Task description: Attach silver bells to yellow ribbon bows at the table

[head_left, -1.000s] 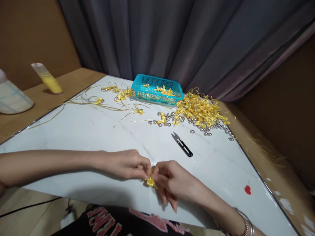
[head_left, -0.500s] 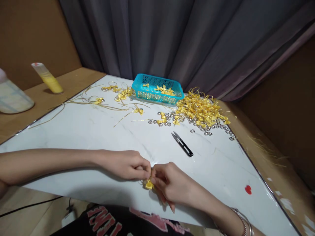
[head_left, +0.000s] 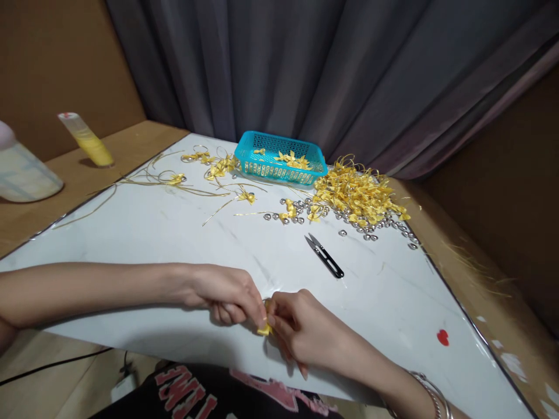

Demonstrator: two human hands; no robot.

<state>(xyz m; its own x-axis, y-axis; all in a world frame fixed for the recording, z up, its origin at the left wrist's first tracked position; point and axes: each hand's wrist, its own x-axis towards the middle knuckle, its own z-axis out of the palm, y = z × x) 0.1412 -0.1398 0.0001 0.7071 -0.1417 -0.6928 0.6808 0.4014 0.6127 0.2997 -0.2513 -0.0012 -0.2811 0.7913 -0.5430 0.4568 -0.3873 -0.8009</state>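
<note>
Near the front edge of the white marbled tabletop [head_left: 174,233], my two hands meet over a small yellow ribbon bow [head_left: 264,330]. My left hand [head_left: 233,297] is closed, its index finger and thumb at the bow's left side. From the right, my right hand [head_left: 301,326] pinches the bow between thumb and index finger. The fingers cover much of the bow, and a bit of gold-coloured cord shows above it. Beyond my hands lies a pair of black thread snips [head_left: 325,256], blades pointing away to the left.
A turquoise basket [head_left: 279,170] with yellow bows stands at the back. Right of it is a heap of yellow bows [head_left: 356,192], with silver beads [head_left: 371,237] around. Gold cords [head_left: 174,187] lie back left. A tube [head_left: 91,139] and a pale container [head_left: 26,169] stand left.
My left hand has turned, and its fingertips have come down onto the bow. More of the bow is covered. My right hand keeps almost the same place.
</note>
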